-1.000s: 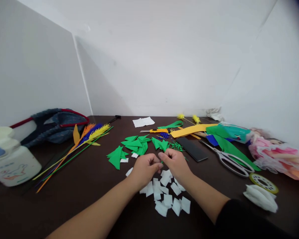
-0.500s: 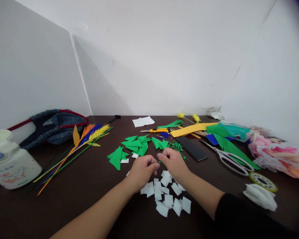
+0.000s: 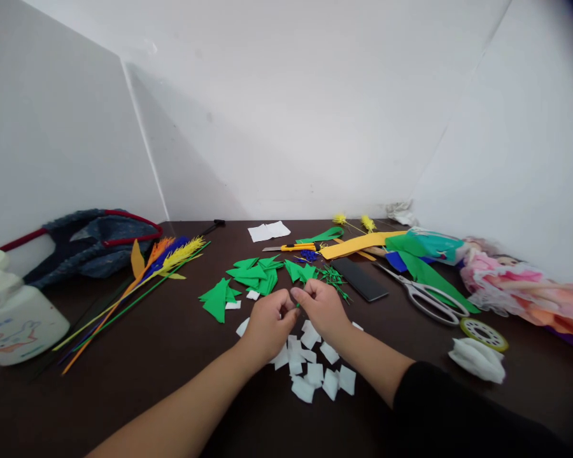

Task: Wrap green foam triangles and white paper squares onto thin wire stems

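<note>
— What are the two hands doing?

— The left hand (image 3: pixel 270 321) and right hand (image 3: pixel 323 308) nearly meet, nearer the wearer than the utility knife (image 3: pixel 298 247). Both have the thumb and forefinger narrow, the other fingers curled. One small green piece (image 3: pixel 298 305) shows at their tips; I can't tell which hand grips it.

— How many green triangles?

— Three clusters, overlapping too much to count singly: the left cluster (image 3: pixel 214 302), the middle cluster (image 3: pixel 251 273) and the right cluster (image 3: pixel 302 272), all on the wearer's side of the knife.

— And white squares?

— One scattered group (image 3: pixel 315 375), over ten, well nearer the wearer than the knife, partly hidden by the hands. Two small white pieces (image 3: pixel 253 294) lie by the triangles, left of the knife and nearer the wearer.

— What's to the knife's right?

— One black slab (image 3: pixel 363 280), one pair of scissors (image 3: pixel 430 298), one tape roll (image 3: pixel 484 334) and one white wad (image 3: pixel 477 359), all nearer the wearer too. Two yellow tufts (image 3: pixel 368 223) lie beyond it, rightward.

— Left of it?

— One bottle (image 3: pixel 23 324), well apart, nearer the wearer.
</note>
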Tool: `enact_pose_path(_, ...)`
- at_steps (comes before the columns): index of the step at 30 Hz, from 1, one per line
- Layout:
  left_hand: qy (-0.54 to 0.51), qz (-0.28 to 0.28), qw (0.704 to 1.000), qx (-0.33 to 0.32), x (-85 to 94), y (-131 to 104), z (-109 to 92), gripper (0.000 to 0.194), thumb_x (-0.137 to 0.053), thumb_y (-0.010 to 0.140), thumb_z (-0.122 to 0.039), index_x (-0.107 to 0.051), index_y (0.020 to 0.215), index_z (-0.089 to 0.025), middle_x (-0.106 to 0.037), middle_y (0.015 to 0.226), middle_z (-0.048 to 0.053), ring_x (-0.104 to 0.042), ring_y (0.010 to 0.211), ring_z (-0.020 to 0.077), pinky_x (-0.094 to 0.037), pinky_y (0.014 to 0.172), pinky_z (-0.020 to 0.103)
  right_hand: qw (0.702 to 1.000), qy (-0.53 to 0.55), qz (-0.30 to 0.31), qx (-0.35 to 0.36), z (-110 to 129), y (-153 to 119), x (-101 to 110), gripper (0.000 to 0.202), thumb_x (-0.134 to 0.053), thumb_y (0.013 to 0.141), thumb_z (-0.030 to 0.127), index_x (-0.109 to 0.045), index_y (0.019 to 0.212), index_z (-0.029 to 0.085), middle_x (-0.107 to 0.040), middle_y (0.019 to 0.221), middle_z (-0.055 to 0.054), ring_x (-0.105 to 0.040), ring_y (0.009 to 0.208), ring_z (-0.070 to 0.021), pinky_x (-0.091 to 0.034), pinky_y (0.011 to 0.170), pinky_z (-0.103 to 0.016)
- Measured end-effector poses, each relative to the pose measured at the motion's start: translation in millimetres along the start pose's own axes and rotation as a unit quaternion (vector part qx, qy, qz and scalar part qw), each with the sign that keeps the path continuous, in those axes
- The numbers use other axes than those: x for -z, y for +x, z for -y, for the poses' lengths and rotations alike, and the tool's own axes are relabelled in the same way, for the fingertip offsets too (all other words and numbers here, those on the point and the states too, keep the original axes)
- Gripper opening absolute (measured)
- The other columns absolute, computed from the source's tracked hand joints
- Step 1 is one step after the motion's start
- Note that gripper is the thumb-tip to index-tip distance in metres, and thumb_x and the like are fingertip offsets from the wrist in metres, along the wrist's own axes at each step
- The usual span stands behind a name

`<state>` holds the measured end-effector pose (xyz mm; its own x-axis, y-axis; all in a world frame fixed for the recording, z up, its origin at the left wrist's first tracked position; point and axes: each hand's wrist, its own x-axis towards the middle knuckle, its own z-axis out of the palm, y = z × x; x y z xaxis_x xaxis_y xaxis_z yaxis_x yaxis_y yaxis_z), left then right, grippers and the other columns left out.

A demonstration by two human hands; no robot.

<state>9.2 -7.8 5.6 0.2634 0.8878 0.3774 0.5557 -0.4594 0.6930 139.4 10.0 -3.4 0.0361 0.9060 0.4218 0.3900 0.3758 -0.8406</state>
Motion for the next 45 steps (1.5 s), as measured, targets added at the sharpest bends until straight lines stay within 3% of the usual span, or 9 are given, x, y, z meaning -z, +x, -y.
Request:
enact_pose_path(6,0.006,0.005,1.0,0.008,1.1,3,4,0.016,-0.052,0.07,-0.022,-0.046,0.055,-0.018,-0.047,0.052,-0.004,-0.042,0.052,0.0114,-0.028,0.051,0.023,0.999,0.036,0.016,-0.008,-6,2,2,0.035,-0.054,0.071,0.037,-0.036,0.047,0.019,-0.036,0.047,0.005,-0.034,0.049,-0.01,-0.027,0.047,-0.023)
enact_pose_path(12,-0.074,0.015,0.992,0.105,14.9,8,10,0.017,-0.055,0.069,-0.03,-0.05,0.059,-0.017,-0.044,0.047,-0.005,-0.041,0.047,0.0105,-0.03,0.047,0.022,0.984,0.145,-0.065,-0.077,-22,16,20,0.036,-0.055,0.072,0.045,-0.047,0.052,0.017,-0.037,0.044,0.005,-0.032,0.045,-0.009,-0.025,0.046,-0.023)
enact_pose_path(16,-0.171,0.016,0.977,0.126,18.4,9,8,0.02,-0.056,0.07,-0.03,-0.047,0.059,-0.017,-0.04,0.046,-0.007,-0.038,0.044,0.008,-0.031,0.045,0.02,0.963,0.254,0.041,-0.081,-23,17,25,0.03,-0.055,0.074,0.043,-0.061,0.067,0.015,-0.045,0.052,0.003,-0.037,0.049,-0.0086,-0.029,0.049,-0.023)
enact_pose_path(21,-0.186,0.048,0.975,0.116,14.4,9,2,0.018,-0.057,0.07,-0.029,-0.048,0.06,-0.016,-0.044,0.047,-0.006,-0.038,0.044,0.0073,-0.029,0.044,0.019,0.932,0.322,0.154,-0.07,-10,7,17,0.022,-0.063,0.068,0.032,-0.065,0.085,0.018,-0.054,0.067,0.001,-0.042,0.055,-0.0079,-0.034,0.054,-0.023)
enact_pose_path(28,-0.124,0.065,0.984,0.108,4.3,10,-1,0.021,-0.056,0.069,-0.031,-0.044,0.058,-0.017,-0.043,0.043,-0.007,-0.039,0.042,0.008,-0.027,0.042,0.019,0.962,0.249,0.091,-0.062,-10,7,16,0.015,-0.064,0.063,0.025,-0.054,0.056,0.016,-0.048,0.054,0.004,-0.039,0.052,-0.0085,-0.032,0.053,-0.024)
enact_pose_path(34,0.017,0.047,0.996,0.067,5.7,11,-4,0.02,-0.054,0.069,-0.027,-0.042,0.054,-0.018,-0.039,0.045,-0.007,-0.034,0.045,0.0091,-0.026,0.045,0.021,0.978,0.188,0.072,-0.045,-13,9,14,0.024,-0.063,0.063,0.026,-0.044,0.05,0.017,-0.038,0.047,0.007,-0.033,0.047,-0.008,-0.026,0.048,-0.023)
enact_pose_path(37,0.1,0.047,0.994,0.015,10.6,12,-4,0.023,-0.057,0.066,-0.029,-0.043,0.052,-0.018,-0.045,0.052,-0.004,-0.042,0.054,0.0121,-0.03,0.053,0.023,0.978,0.187,0.082,-0.048,-14,8,12,0.024,-0.062,0.064,0.024,-0.043,0.05,0.017,-0.039,0.048,0.007,-0.034,0.048,-0.0079,-0.027,0.048,-0.022)
enact_pose_path(41,0.037,0.073,0.997,-0.01,11.6,13,-2,0.024,-0.064,0.061,-0.034,-0.053,0.076,-0.02,-0.059,0.079,0.0,-0.051,0.074,0.0172,-0.037,0.065,0.026,0.98,0.175,0.088,-0.042,-16,6,8,0.025,-0.063,0.065,0.026,-0.044,0.051,0.017,-0.041,0.051,0.006,-0.036,0.05,-0.0079,-0.029,0.049,-0.022)
enact_pose_path(45,0.011,0.039,0.999,0.017,5.7,13,-1,0.012,-0.057,0.069,-0.028,-0.052,0.066,-0.019,-0.058,0.065,-0.002,-0.051,0.064,0.0146,-0.035,0.058,0.024,0.984,0.141,0.11,-0.024,-15,5,11,0.028,-0.06,0.069,0.029,-0.043,0.051,0.017,-0.038,0.049,0.006,-0.034,0.049,-0.0075,-0.028,0.047,-0.021)
